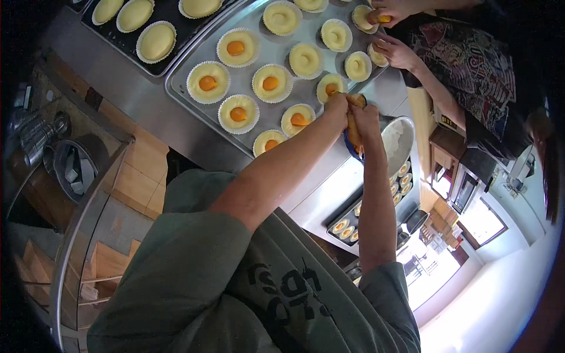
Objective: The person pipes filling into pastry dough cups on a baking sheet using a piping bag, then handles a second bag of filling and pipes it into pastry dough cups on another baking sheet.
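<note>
My left hand (336,108) and my right hand (367,119) are closed close together around a piping bag (353,134) with orange filling. The bag's lower part hangs between my forearms, with a bit of blue at its end. Its tip is mostly hidden by my left hand, right by a dough round (330,87) in a white paper cup with some orange filling in its middle. Several rounds on the metal tray (232,81) carry orange filling, such as one dough round (207,83) at the left. Others, like a dough round (306,60), have bare hollows.
Across the tray, another person's hands (397,52) touch dough rounds at its far right edge. A dark tray (158,69) of plain dough rounds lies upper left. Right of my hands stands a whitish bowl (401,141), beyond which a dark tray (338,232) holds orange-filled rounds.
</note>
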`<state>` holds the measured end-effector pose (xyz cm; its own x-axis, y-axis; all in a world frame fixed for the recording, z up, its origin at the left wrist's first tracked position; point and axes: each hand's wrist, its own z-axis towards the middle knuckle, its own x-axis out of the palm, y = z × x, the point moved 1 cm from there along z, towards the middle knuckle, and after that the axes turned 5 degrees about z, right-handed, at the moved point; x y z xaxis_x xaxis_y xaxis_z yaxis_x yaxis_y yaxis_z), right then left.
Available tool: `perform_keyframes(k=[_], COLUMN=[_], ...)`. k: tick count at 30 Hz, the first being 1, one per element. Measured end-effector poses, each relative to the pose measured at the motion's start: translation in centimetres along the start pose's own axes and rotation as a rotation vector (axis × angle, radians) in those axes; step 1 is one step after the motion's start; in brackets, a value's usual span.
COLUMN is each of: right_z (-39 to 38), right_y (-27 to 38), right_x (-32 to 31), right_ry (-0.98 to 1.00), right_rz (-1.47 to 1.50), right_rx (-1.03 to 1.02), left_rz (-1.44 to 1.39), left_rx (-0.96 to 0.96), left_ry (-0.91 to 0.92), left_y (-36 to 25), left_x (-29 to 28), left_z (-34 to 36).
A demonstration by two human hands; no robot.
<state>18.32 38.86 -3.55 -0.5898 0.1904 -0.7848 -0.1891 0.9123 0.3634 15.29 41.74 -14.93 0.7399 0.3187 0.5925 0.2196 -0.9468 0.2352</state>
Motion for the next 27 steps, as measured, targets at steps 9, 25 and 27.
perform_keyframes(k=[9,25,27], right_z=[-2.7,3.8,4.2], right_y=[-0.6,9.4,8.6], right_x=[-3.3,3.7,3.7], right_ry=[0.064,0.146,0.118], right_rz=[0.074,-0.151,-0.138], right_rx=[-0.059,-0.289,-0.250], left_rz=[0.001,-0.121,-0.121], left_rx=[0.004,0.185,0.151], left_ry=[-0.085,0.113,0.049], left_y=[0.9,-11.0,-10.7], left_x=[3.3,1.3,1.9], left_z=[-8.7,-4.1,-4.6])
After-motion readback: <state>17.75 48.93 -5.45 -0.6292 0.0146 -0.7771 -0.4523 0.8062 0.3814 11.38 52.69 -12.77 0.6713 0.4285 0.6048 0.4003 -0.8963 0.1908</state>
